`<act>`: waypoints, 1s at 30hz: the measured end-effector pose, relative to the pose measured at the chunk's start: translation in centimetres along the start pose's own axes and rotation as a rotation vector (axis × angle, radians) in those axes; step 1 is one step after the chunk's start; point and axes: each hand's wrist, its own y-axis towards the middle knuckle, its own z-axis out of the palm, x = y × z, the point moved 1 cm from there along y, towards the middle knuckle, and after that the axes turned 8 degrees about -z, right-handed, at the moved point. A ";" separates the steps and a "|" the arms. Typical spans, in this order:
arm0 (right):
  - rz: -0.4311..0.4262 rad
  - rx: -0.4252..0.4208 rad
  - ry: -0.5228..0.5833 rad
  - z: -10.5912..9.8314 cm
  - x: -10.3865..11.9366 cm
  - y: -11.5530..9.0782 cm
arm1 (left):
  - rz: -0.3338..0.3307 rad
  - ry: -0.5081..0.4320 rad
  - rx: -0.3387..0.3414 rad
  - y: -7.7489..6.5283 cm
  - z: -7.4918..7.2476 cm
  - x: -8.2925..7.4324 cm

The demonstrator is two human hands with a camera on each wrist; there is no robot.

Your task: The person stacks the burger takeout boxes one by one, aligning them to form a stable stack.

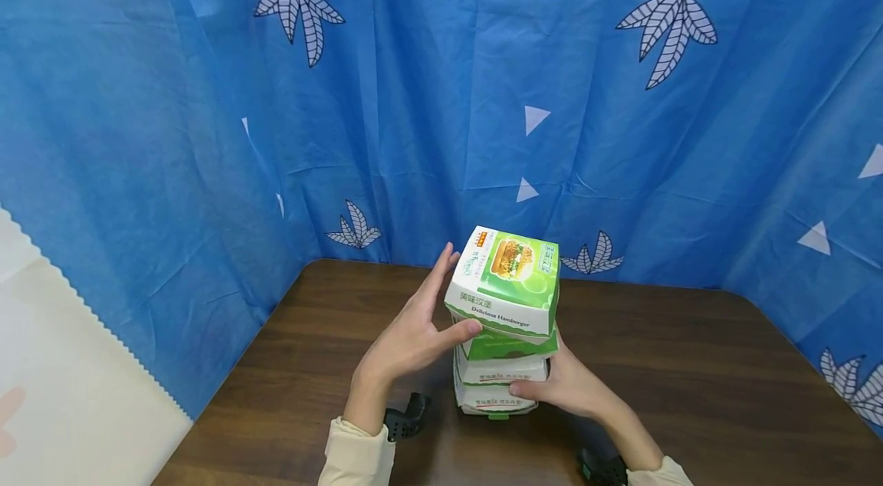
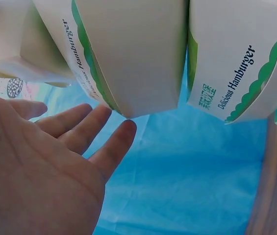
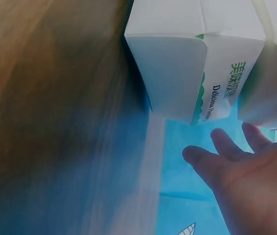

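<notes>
Several white and green hamburger boxes stand in a stack. The top hamburger box (image 1: 507,283) sits skewed and tilted, with a printed burger on its lid. Beneath it shows a green box lid (image 1: 510,344), then white lower boxes (image 1: 500,396). Along the stack's left side my left hand (image 1: 407,336) stretches its fingers, its thumb at the top box's front lower corner. In the left wrist view, its fingertips (image 2: 126,128) are at a box's edge. My right hand (image 1: 569,382) is beside the lower boxes, thumb across their front; its fingers (image 3: 202,159) look loosely extended in the right wrist view.
The stack stands on a dark brown wooden table (image 1: 297,363). A blue curtain (image 1: 428,87) with leaf prints hangs behind it. White cloth (image 1: 62,363) with a scalloped edge lies at the left. Both wrists wear black straps (image 1: 407,418).
</notes>
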 end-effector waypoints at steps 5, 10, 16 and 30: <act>0.026 -0.013 -0.016 0.0 0.0 -0.1 | 0.004 0.005 -0.005 0.0 -0.1 0.0; 0.003 0.001 -0.041 -0.2 0.0 -0.1 | 0.012 0.007 -0.007 0.0 -0.2 0.0; -0.013 -0.014 -0.088 -0.5 0.2 -0.2 | 0.014 0.016 -0.023 -0.3 -0.7 0.3; 0.036 -0.116 -0.337 -2.4 2.1 -1.9 | 0.035 0.039 -0.098 -1.5 -3.0 1.3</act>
